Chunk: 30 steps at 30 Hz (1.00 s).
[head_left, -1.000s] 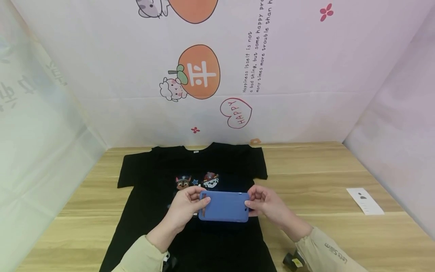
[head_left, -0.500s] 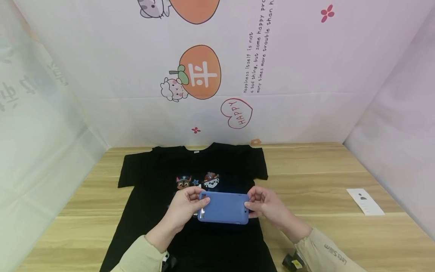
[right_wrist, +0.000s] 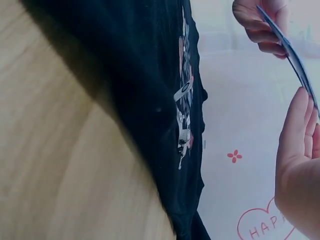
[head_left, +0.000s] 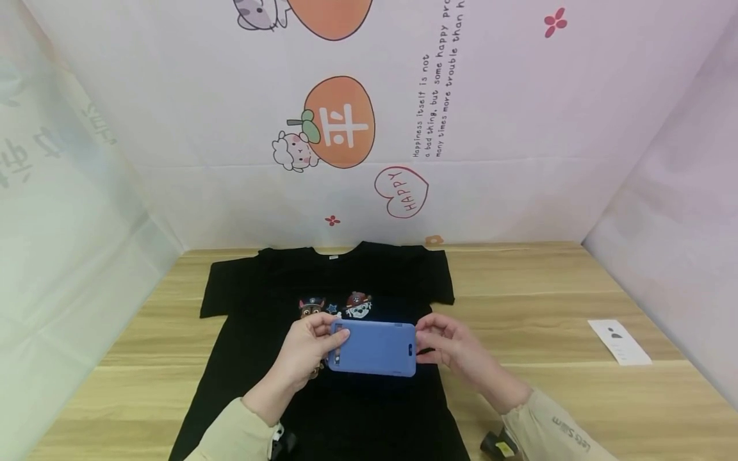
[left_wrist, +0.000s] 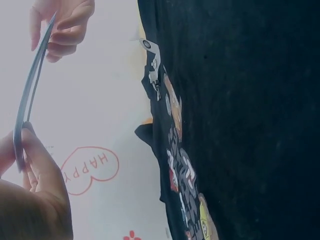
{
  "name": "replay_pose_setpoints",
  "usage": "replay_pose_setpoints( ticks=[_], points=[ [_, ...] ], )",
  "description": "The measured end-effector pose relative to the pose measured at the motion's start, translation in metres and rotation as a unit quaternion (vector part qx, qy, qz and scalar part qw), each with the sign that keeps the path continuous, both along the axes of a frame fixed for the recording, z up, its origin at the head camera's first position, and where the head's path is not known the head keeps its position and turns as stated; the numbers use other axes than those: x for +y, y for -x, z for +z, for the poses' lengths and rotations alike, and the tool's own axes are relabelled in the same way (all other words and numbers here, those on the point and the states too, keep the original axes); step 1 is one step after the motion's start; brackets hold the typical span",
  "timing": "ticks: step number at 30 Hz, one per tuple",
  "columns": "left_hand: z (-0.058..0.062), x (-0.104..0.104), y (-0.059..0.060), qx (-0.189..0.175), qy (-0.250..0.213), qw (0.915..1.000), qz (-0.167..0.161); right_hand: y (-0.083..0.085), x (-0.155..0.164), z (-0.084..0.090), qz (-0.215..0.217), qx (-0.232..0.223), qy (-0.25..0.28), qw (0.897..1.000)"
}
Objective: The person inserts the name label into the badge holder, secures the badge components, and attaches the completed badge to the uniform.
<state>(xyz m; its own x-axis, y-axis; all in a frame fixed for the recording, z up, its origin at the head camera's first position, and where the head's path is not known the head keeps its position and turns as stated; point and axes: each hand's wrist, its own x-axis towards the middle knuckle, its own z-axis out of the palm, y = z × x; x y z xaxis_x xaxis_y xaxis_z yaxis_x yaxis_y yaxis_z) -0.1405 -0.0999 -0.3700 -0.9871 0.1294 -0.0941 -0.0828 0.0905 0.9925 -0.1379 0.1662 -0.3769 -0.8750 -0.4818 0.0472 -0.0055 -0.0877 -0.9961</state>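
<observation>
A flat blue card holder [head_left: 375, 349] is held up over a black T-shirt [head_left: 369, 416] with cartoon dogs on its front. It has a window at its left end and a small dark slot at its right end. My left hand [head_left: 302, 349] pinches the left end, thumb on the near face and fingers behind. At the opposite end, my right hand [head_left: 458, 349] has its fingertips right by the edge, and its thumb no longer covers the slot. Seen edge-on in the left wrist view, the holder [left_wrist: 31, 80] looks thin and slightly bowed.
A white card [head_left: 619, 341] printed with a small figure lies on the wooden table [head_left: 519, 282] to the right. White printed cloth [head_left: 490, 192] hangs behind the table and along both sides. The shirt lies spread out, collar toward the back.
The card holder has shifted slightly left and up with my left hand. My right thumb has come off the slot end, leaving that whole end visible.
</observation>
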Motion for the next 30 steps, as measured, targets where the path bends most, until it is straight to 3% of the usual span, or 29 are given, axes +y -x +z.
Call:
replay_pose_setpoints(
  ticks=[5,9,30],
  points=[
    [0.0003,0.0016,-0.0004,-0.007,-0.002,1.0000,-0.002,-0.0028,-0.0059,0.0033,-0.048,-0.010,-0.061,0.997],
    [-0.0001,0.0024,-0.0001,-0.001,-0.013,0.9998,-0.018,-0.0031,-0.0058,0.0023,-0.071,-0.008,-0.075,0.995],
    [0.0022,0.0009,-0.0033,0.010,-0.032,0.9982,-0.049,-0.0054,0.0002,0.0011,-0.070,0.035,-0.069,0.995]
  ],
)
